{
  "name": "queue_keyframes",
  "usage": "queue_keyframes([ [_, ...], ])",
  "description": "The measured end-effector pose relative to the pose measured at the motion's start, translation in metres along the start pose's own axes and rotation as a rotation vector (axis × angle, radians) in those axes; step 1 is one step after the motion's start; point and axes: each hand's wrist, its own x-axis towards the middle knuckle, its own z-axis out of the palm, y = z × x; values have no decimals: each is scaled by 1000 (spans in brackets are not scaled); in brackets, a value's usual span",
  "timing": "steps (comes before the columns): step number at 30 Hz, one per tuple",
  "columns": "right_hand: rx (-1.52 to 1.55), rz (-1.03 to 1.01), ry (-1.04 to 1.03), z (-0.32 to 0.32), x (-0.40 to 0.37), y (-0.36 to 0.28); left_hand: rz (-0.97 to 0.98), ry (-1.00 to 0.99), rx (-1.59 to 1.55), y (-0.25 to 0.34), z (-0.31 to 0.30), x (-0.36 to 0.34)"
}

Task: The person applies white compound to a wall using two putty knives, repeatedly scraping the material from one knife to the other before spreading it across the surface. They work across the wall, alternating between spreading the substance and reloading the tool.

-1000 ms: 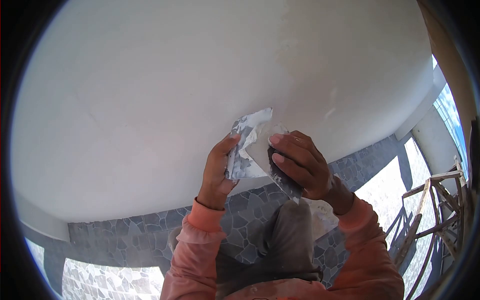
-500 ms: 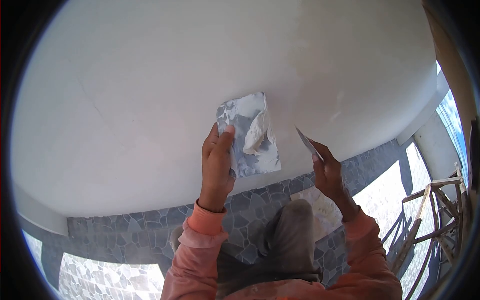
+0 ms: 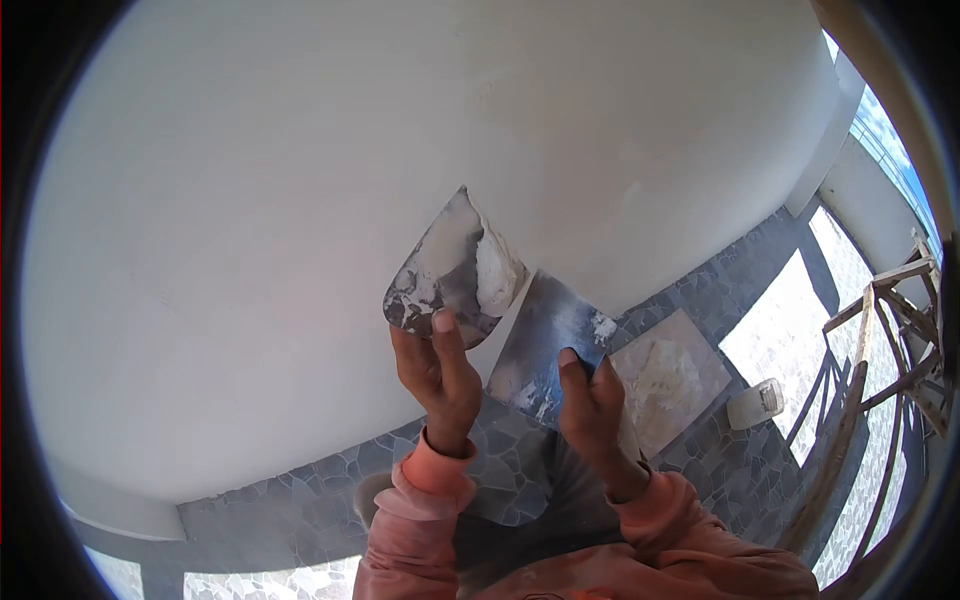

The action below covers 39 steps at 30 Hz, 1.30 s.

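My left hand (image 3: 440, 375) is closed on a flat metal putty blade (image 3: 455, 255), thumb on its face. Smears coat this blade, and a thick ridge of white putty (image 3: 497, 275) lies along its right side. In my right hand (image 3: 597, 415) is a second flat metal putty blade (image 3: 545, 345), gripped between thumb and fingers, its dark face streaked with white. Its upper left edge overlaps the lower right edge of the left blade in this view, close by the putty. Both blades are held in front of a pale plastered wall (image 3: 250, 200).
On the grey stone-patterned floor (image 3: 290, 500) lies a square board (image 3: 700, 360) spread with whitish material. A whitish container (image 3: 755, 404) lies beside it. A rough wooden trestle (image 3: 870, 350) stands at the right, near sunlit patches of floor.
My right hand has moved left and down, bringing its blade against or close to the left one. The left blade has tilted, and the view has shifted, showing more floor at right.
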Motion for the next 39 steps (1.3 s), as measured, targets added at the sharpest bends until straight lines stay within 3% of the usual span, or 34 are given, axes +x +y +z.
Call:
queue_keyframes([
  [8, 10, -52, 37, 18, 10, -8, 157, -54, 180, -6, 4, -7],
  [10, -53, -148, 20, 17, 13, -11, 177, -21, 266, -10, 5, -4],
  [13, -64, -190, -12, 17, 19, -13, 21, -43, 47, -5, 12, -6],
  [23, -6, -157, -100, 13, 36, -9, -5, -180, 150, -11, 9, -7],
  [29, 10, -167, -55, 15, 44, -9, -47, -227, 285, -12, 4, -5],
  [32, -20, -49, -99, 6, 55, -23, -101, -260, 320, -13, 6, -8],
  [39, -2, -93, -24, -4, 72, -25, -59, -368, 451, -12, 13, -6],
])
